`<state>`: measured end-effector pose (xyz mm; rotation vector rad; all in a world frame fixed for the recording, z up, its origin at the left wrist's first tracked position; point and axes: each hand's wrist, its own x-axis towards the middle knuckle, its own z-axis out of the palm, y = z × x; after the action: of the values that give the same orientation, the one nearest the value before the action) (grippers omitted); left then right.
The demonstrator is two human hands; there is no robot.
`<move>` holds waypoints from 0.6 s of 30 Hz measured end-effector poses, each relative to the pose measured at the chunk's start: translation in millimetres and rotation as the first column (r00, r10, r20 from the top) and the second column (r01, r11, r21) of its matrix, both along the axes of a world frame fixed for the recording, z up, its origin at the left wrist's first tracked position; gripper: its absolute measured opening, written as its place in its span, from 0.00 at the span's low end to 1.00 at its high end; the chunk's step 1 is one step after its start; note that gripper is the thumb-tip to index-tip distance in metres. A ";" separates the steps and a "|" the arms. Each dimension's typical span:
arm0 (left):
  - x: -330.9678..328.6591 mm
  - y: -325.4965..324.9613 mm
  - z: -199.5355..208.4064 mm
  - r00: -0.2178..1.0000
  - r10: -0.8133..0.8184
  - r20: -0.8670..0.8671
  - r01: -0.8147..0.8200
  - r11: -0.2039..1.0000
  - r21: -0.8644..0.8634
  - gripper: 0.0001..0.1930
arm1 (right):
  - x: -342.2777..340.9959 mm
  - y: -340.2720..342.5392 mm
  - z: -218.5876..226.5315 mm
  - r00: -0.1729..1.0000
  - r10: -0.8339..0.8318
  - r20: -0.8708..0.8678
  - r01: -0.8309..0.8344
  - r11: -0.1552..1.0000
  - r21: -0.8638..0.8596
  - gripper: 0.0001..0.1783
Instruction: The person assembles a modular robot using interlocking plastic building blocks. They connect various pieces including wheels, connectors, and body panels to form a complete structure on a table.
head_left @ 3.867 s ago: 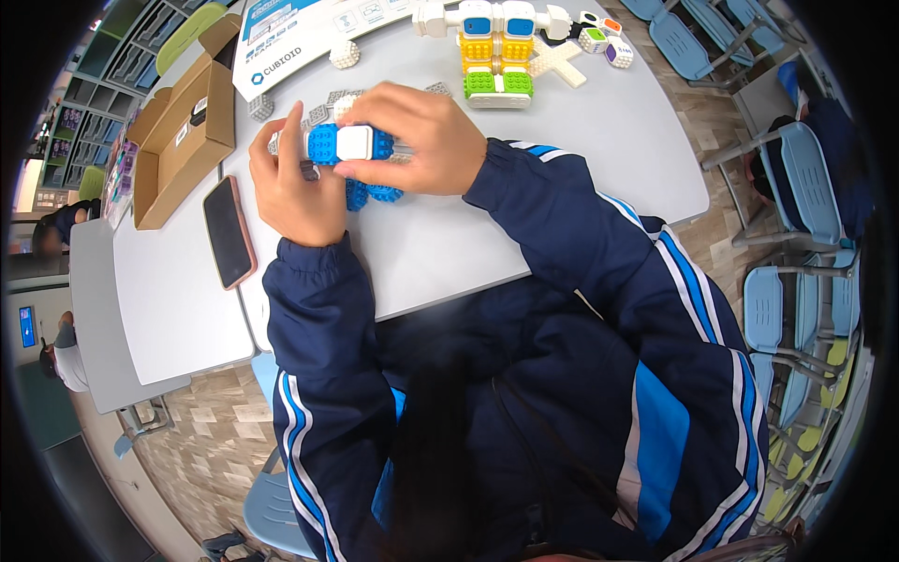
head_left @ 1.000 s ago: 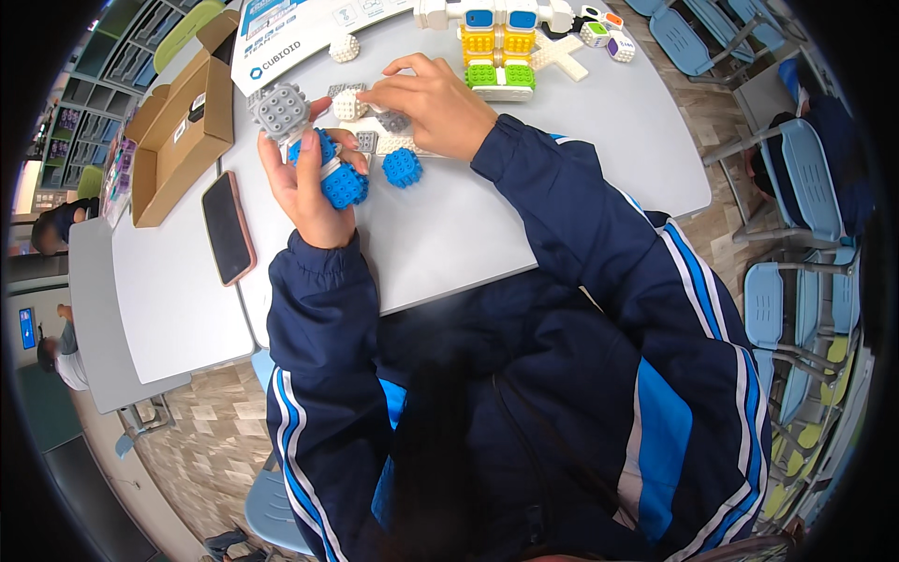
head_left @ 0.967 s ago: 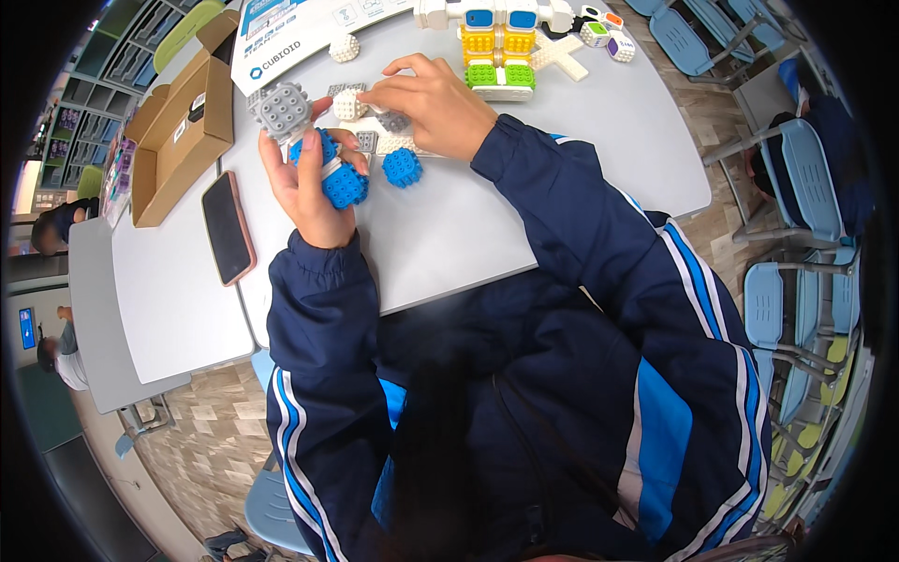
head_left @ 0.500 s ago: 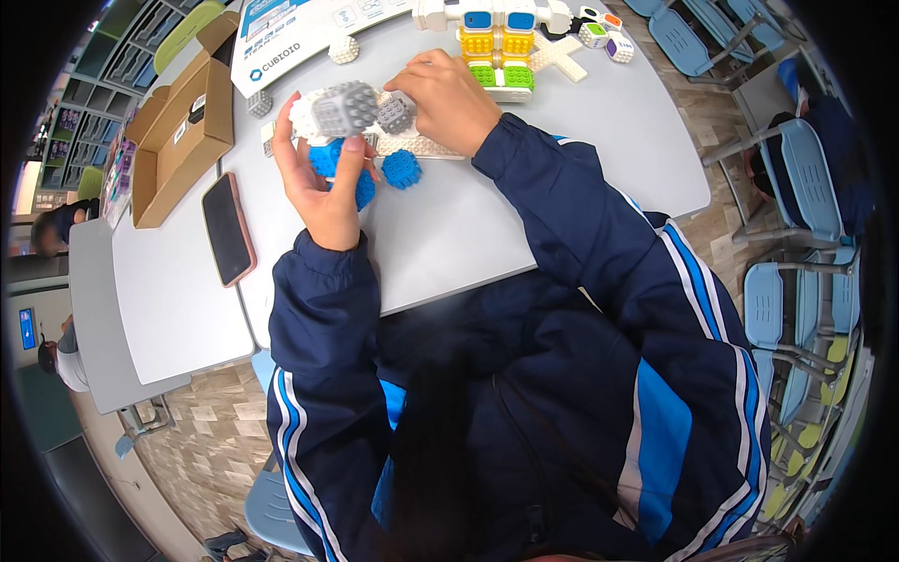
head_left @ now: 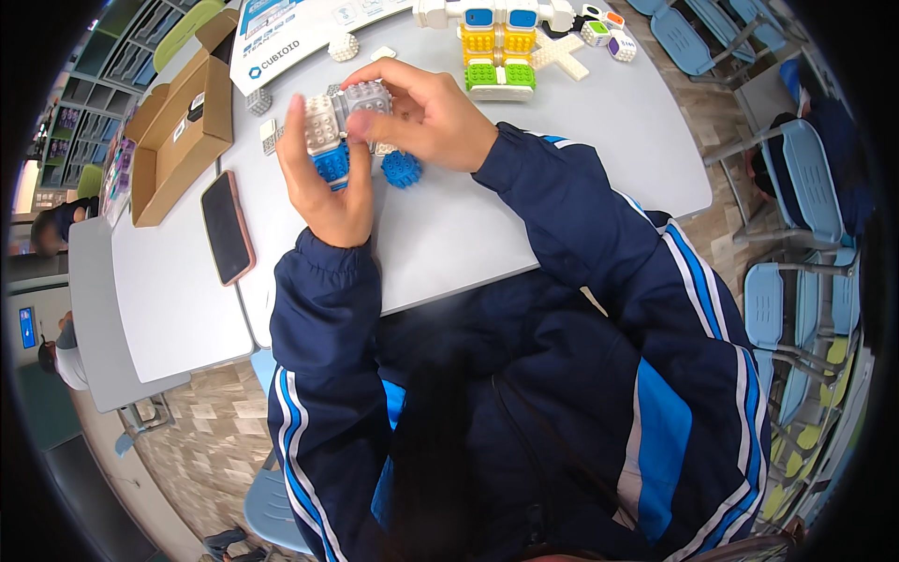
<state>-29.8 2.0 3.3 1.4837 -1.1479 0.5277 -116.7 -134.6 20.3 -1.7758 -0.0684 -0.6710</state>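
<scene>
Over the table my left hand (head_left: pixel 328 201) is closed around a studded block build, its thumb and fingers on either side. White studded blocks (head_left: pixel 320 122) form the upper part, with a blue block (head_left: pixel 331 164) below them. My right hand (head_left: pixel 426 117) grips a grey studded block (head_left: pixel 367 95) between thumb and fingers, and this block sits against the right side of the white ones. Whether it is locked on cannot be made out. Just below the right hand, a loose blue studded piece (head_left: pixel 401 170) rests on the table.
A yellow, green and white block model (head_left: pixel 498 45) stands at the back, beside a white cross-shaped piece (head_left: pixel 564 58) and small cubes (head_left: pixel 596 35). At left are an open cardboard box (head_left: pixel 178 145), a phone (head_left: pixel 228 228) and a printed white box (head_left: pixel 309 56). A white studded ball-like block (head_left: pixel 344 47) lies behind my hands.
My right hand has moved left and now grips the grey block against the build. The build has turned in my left hand, so its white studded side faces me.
</scene>
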 end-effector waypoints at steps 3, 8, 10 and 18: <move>0.0 3.0 7.0 0.999 0.017 0.051 -0.021 0.996 0.087 0.28 | 1.7 -0.3 -3.2 0.999 0.005 -0.041 -0.003 0.999 0.046 0.24; 1.4 7.9 3.2 0.971 -0.117 -0.207 0.143 0.983 0.119 0.29 | 2.1 -5.1 -5.7 0.997 0.068 -0.019 -0.066 0.992 0.109 0.24; -1.7 7.8 5.0 0.955 -0.126 -0.267 0.153 0.985 0.084 0.26 | 0.2 -5.8 -2.9 0.996 0.083 -0.018 -0.081 0.990 0.116 0.25; -4.7 6.7 8.0 0.930 -0.173 -0.324 0.201 0.978 0.056 0.24 | -2.1 -13.1 -1.4 0.986 0.168 -0.016 -0.163 0.972 0.168 0.24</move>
<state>-34.5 8.6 11.4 1.4531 -1.0518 0.1000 -118.8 -147.7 18.9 -1.5995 -0.1352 -0.5142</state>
